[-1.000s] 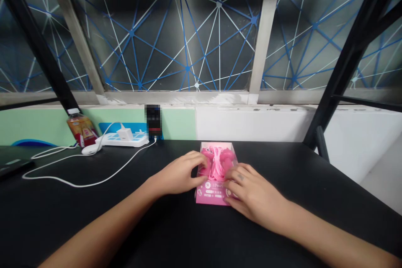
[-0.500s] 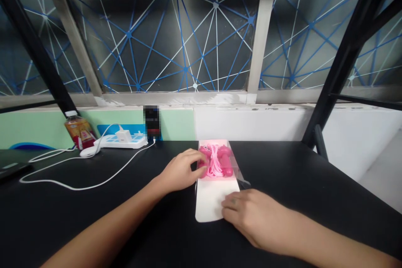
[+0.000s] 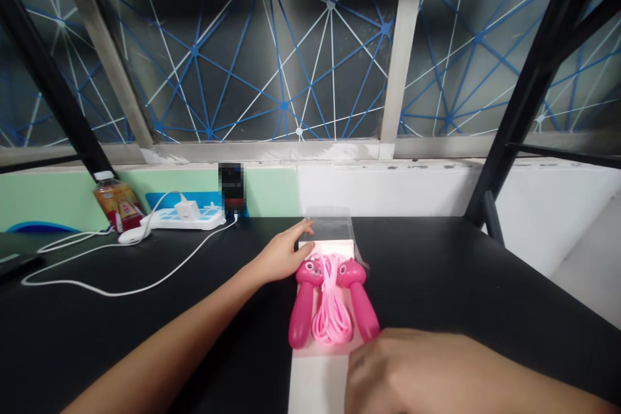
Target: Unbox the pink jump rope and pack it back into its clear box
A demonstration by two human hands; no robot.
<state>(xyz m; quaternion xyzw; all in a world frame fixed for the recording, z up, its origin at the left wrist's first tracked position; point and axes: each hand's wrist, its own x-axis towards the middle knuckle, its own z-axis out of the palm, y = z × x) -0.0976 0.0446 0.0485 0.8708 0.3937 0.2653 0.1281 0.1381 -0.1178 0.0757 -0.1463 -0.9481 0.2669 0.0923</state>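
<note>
A pink skipping rope [image 3: 330,318] lies on a pink-and-white card [image 3: 317,388], its coiled cord between two pink handles with animal faces. The handles are the left handle [image 3: 301,310] and the right handle [image 3: 361,304]. Beyond the card's far end lies an empty clear plastic sleeve [image 3: 330,228]. My left hand [image 3: 281,257] rests at the sleeve's mouth, its fingertips on the plastic. My right hand [image 3: 417,375], blurred and close to the camera, is at the card's near right edge. The card's near end runs out of view below.
The black table [image 3: 460,272] runs across the view. At the back left stand a juice bottle [image 3: 118,207] and a white power strip [image 3: 184,220] with a charger. White cable [image 3: 121,288] trails across the table. Black frame posts [image 3: 533,84] rise on the right.
The card and rope have slid toward me out of the sleeve, leaving the rope uncovered. My right hand has moved back with the card, and the sleeve stays at the far end.
</note>
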